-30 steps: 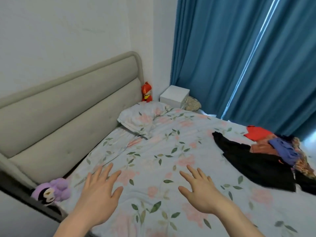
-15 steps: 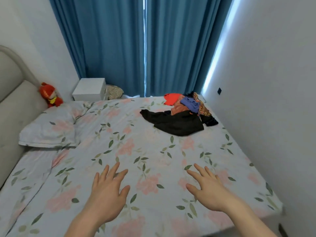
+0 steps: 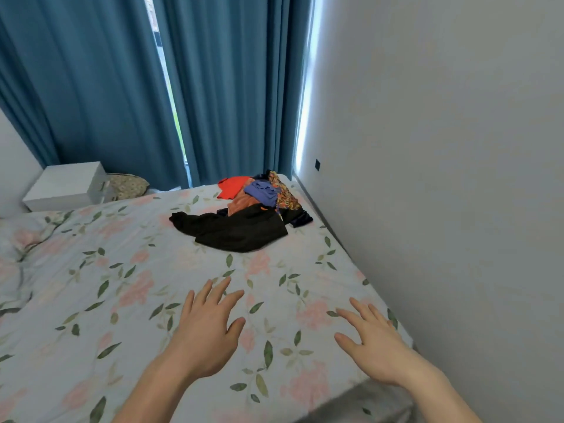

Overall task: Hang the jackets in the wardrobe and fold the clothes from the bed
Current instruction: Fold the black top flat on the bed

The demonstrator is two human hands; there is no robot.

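1. Head view shows our left hand and right hand nearest, both spread flat with straight fingers and grasping nothing, over the flowered sheet of the bed; we cannot tell whether the palms touch it.
2. Well ahead of both hands, nearer the right one's side, lies the pile of clothes: a black garment in front, with orange, red, purple and patterned pieces behind it.
3. We judge the task barely begun, nothing folded yet.
4. Next we must lean forward across the bed and take hold of the black garment first.
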